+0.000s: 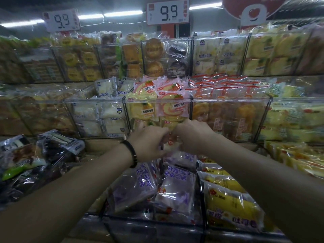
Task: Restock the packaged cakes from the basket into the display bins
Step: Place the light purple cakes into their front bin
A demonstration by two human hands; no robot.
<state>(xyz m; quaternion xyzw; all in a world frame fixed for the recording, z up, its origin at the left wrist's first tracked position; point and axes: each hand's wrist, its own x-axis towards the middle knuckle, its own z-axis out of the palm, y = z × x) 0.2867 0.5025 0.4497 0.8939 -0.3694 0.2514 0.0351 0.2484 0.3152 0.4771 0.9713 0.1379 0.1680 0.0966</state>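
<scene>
My left hand (149, 139) and my right hand (191, 135) meet in front of the clear middle-shelf bin (157, 101) that holds pink and yellow roll-cake packs (172, 106). Both hands have curled fingers on a small packaged cake (169, 143) between them, most of it hidden by the fingers. A black band sits on my left wrist. No basket is in view.
Purple toast packs (177, 190) and yellow toast packs (228, 204) fill the low bins under my arms. Dark-wrapped packs (35, 155) lie lower left. White bread bins (100, 116) and orange cake bins (228, 118) flank the roll-cake bin. Price signs reading 9.9 (168, 12) hang above.
</scene>
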